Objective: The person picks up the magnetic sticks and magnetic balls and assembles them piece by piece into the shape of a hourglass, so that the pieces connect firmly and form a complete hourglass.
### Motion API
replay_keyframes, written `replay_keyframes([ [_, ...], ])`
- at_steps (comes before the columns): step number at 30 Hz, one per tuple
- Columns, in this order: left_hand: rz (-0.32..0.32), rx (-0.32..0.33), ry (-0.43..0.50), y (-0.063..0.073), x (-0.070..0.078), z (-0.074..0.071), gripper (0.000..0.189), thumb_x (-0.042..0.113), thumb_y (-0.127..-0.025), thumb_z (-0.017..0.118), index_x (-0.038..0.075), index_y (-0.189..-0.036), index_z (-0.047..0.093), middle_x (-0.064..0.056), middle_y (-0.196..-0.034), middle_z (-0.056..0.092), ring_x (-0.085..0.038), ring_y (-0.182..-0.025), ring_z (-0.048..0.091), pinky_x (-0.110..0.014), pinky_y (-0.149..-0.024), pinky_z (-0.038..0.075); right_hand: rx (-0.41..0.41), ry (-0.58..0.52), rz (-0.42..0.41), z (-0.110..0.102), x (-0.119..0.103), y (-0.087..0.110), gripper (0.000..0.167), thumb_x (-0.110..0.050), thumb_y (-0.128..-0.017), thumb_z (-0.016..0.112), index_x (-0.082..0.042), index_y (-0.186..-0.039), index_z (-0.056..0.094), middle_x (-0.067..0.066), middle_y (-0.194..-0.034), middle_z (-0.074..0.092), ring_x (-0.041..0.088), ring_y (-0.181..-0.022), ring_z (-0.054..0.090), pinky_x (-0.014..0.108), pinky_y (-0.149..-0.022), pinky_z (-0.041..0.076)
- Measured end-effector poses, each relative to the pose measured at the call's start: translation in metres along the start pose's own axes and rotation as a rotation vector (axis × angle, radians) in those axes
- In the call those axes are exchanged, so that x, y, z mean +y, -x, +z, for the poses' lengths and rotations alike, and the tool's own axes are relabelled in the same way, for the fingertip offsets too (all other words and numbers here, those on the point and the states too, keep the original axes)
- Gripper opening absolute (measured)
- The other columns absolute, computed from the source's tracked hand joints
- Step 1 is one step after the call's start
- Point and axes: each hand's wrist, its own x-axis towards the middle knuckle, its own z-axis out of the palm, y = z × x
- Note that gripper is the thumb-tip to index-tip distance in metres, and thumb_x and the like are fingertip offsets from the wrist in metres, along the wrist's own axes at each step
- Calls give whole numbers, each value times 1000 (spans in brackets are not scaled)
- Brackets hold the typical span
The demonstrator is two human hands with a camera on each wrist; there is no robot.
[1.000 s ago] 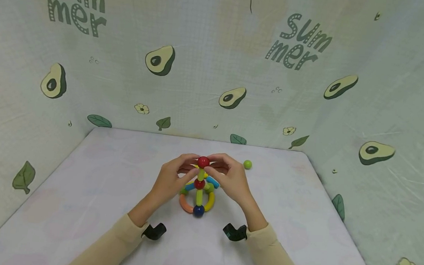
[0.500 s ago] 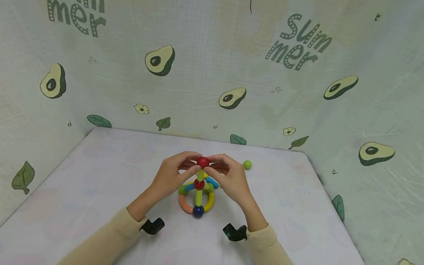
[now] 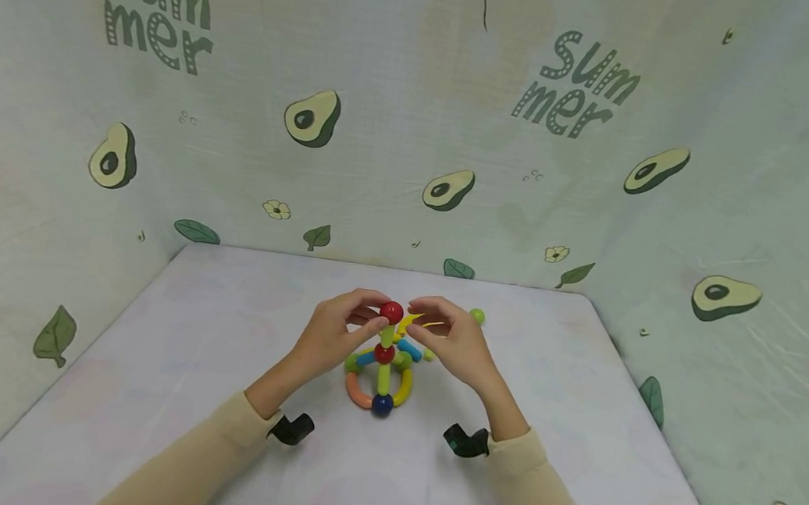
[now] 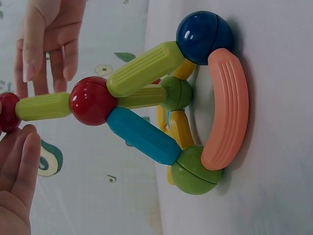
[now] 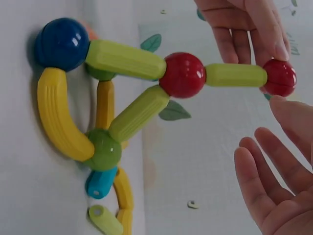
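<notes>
A toy frame of rods and balls stands on the table. Its ring has a dark blue ball (image 3: 383, 405), green balls (image 4: 197, 169), a coral curved rod (image 4: 228, 110) and yellow curved rods (image 5: 61, 115). Light green rods (image 5: 127, 59) and a blue rod (image 4: 144, 135) slope up to a red ball (image 5: 182, 75). Above that, an upright light green rod (image 4: 44, 105) carries a top red ball (image 3: 391, 312). My left hand (image 3: 335, 332) pinches this top ball between thumb and fingers. My right hand (image 3: 457, 344) is just right of it, fingers loosely bent, holding nothing.
Behind the frame lie loose yellow curved rods (image 3: 408, 325), a short blue rod (image 3: 409, 350) and a light green rod (image 5: 105, 219). Farther back right sits a lime green ball (image 3: 477, 316). A printed cloth wall (image 3: 378, 227) rises behind the table.
My right hand has come off the top red ball and moved a little to the right. The left hand keeps its pinch, and the frame still stands. The head view has shifted slightly.
</notes>
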Motion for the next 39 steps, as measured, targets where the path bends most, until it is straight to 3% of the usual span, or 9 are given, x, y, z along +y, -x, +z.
replay_keyframes([
  [4,-3,-2,-17,0,1,0,34,23,-99,78,15,-130,68,3,-121,74,-11,-104,74,-27,-88,62,-24,60,-4,-11,10,-1,38,-18,-97,81,-12,-132,69,8,-128,73,23,-111,73,49,-96,60],
  [12,-19,-7,-32,1,2,-1,35,23,-98,79,17,-130,68,3,-122,74,-10,-103,74,-28,-88,62,-99,215,-12,-29,34,-5,43,-12,-94,83,-12,-135,69,8,-133,71,34,-117,71,53,-97,59],
  [20,-35,-16,-30,1,5,-3,35,23,-98,79,16,-131,68,2,-121,75,-12,-102,74,-32,-89,62,-238,294,-60,-34,62,-12,43,-7,-96,79,-5,-137,67,11,-137,69,39,-118,67,57,-98,58],
  [24,-37,-16,-41,1,4,-3,34,23,-99,79,16,-130,68,2,-120,75,-12,-102,74,-33,-89,63,-289,325,-44,-35,70,-13,43,-6,-96,78,-5,-138,67,10,-137,68,38,-116,65,56,-97,58],
  [29,-36,-18,-41,1,5,-3,35,24,-99,79,16,-130,68,1,-120,75,-13,-102,75,-39,-89,63,-316,339,-12,-36,74,-13,43,-6,-96,78,-5,-138,67,11,-137,67,36,-118,63,52,-98,58],
  [39,-22,-22,-55,1,5,-4,35,24,-98,79,16,-131,68,2,-119,75,-12,-100,75,-36,-88,63,-323,389,-17,-39,86,-15,40,-3,-96,78,-6,-135,68,11,-136,66,36,-115,61,50,-99,57],
])
